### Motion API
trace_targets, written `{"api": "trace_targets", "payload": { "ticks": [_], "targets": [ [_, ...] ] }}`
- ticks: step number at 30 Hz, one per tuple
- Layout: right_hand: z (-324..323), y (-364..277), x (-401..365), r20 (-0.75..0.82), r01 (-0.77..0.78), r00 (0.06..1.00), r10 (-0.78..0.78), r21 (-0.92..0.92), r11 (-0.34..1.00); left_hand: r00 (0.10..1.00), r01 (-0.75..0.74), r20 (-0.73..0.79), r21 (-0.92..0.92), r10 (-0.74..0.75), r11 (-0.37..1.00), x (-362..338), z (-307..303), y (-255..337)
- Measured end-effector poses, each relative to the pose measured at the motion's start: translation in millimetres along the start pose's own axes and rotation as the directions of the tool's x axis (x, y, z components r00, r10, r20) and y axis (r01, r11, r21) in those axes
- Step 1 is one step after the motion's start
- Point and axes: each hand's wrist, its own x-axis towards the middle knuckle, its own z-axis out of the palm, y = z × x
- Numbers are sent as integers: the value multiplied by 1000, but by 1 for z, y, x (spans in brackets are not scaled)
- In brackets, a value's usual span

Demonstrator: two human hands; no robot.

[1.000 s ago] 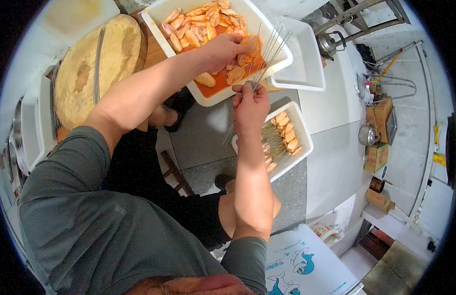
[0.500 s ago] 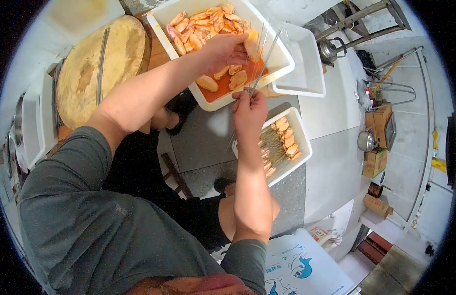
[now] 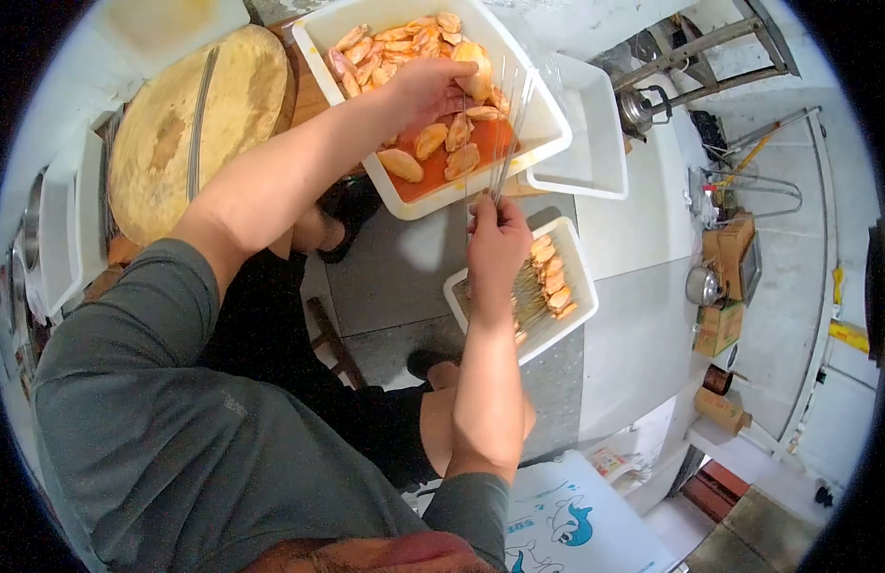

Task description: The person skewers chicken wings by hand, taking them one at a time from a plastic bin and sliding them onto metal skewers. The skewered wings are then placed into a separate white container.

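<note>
My left hand [image 3: 429, 94] is over the large white tub [image 3: 561, 134], its fingers closed around a chicken wing piece [image 3: 474, 73]. More raw wing pieces [image 3: 404, 164] lie below it in orange-red marinade. Just outside the tub's near edge, my right hand [image 3: 497, 239] grips several thin metal skewers [image 3: 505, 158]. Their long ends point up across the tub, close to the held wing piece. Below my right hand sits a smaller white tray [image 3: 583, 307] with skewered wing pieces [image 3: 554, 279] in it, partly covered by my forearm.
On the left stands a round wooden chopping block [image 3: 151, 143] with a bundle of metal skewers [image 3: 200, 124] across it. Another white tub [image 3: 595, 129] adjoins the large one. A white box with blue dolphin drawings [image 3: 595, 506] is at the bottom. Kettles [image 3: 704, 286] and cartons [image 3: 719, 328] are at right.
My right hand has moved down and slightly right with the skewers, away from my left hand. The wing piece in my left hand has shifted a little up and left.
</note>
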Motion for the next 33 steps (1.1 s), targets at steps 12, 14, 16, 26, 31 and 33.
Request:
{"api": "trace_targets", "payload": {
  "ticks": [12,14,16,26,31,33],
  "targets": [
    [-2,-10,-15,164,-170,977,135,221,960,996,-62,-60,43,64,997,-6,2,16],
    [-3,-11,-18,183,-196,971,156,226,954,988,-80,-128,74,89,994,-17,12,20],
    [-6,-14,-20,214,-248,958,190,287,925,991,-111,-73,45,114,993,-3,1,15],
    [-3,-9,-19,224,-259,954,200,279,925,991,-102,-68,155,114,983,-10,7,17],
    [-3,-12,-18,235,-297,943,235,283,912,994,-105,-24,141,110,984,-7,5,13],
    [-3,-13,-17,235,-293,945,229,286,912,993,-110,-36,143,116,984,-9,5,15]
  ]
}}
